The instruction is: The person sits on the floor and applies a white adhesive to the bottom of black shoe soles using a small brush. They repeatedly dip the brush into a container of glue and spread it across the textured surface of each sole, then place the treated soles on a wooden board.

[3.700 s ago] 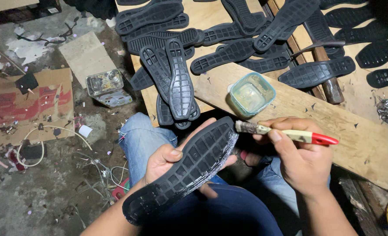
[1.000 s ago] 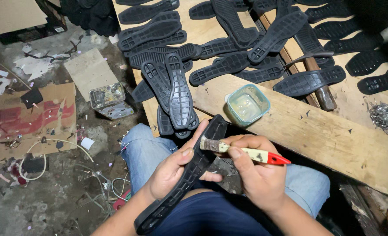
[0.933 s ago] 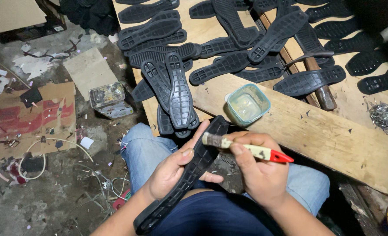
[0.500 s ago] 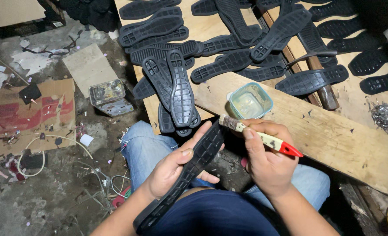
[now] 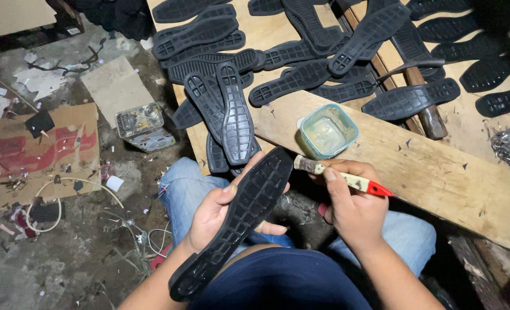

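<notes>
Since half a second ago: brush head has drawn back off the sole's toe end toward the glue tub; sole has tilted more edge-on over the lap.
Floor, far left: flattened cardboard (image 5: 37, 155) with scraps and a loop of white cord (image 5: 48, 201); a small clear plastic box (image 5: 140, 120) near the plank's corner.
Left hand (image 5: 215, 212): fingers wrapped around the middle of the black rubber shoe sole (image 5: 238, 221), thumb on its upper edge, tread side showing, held slantwise above the denim-clad knees.
Tabletop (image 5: 416, 172): rough wooden plank carrying many more black soles (image 5: 232, 109), laid tread-up and overlapping.
Glue tub (image 5: 328, 131): square, teal-rimmed, pale adhesive inside, just beyond the brush tip.
Right hand (image 5: 352, 201): fingers closed on the red-tipped brush (image 5: 341, 177), bristles near the sole's toe but apart from it.
Step in hand: by the look of it, coating the sole with adhesive, between strokes.
Next move calls for: likely a short reach to reload the bristles, keeping the sole steady and drips off the jeans.
</notes>
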The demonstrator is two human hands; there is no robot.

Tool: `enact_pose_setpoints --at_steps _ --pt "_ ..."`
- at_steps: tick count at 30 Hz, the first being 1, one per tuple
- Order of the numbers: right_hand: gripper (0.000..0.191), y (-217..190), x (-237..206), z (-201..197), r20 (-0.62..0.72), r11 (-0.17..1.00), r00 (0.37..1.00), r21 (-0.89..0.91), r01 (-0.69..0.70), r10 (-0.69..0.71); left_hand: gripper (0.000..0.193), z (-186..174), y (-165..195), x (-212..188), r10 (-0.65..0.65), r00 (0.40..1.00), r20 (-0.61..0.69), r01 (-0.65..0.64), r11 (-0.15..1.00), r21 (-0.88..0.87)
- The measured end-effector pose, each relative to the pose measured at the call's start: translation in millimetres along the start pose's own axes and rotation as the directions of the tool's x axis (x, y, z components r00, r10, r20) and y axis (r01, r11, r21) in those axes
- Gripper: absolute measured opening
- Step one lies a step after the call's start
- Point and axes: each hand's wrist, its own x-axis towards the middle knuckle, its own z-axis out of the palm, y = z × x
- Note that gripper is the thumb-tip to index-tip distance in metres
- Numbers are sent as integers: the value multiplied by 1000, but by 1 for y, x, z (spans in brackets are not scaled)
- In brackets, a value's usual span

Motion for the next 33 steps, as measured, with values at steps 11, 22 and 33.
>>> enact_pose_setpoints --at_steps 11,22,33 --pt "10 15 42 -52 -41 862 914 -350 366 -405 53 -2 0 0 166 961 -221 -199 970 -137" --pt "24 -29 -8 -3 323 760 771 -191 621 -548 58 6 -25 12 -15 999 -44 7 981 -192" --pt "23 -43 -16 9 391 639 649 -177 749 -652 52 2 -29 9 -14 1000 11 16 983 -184"
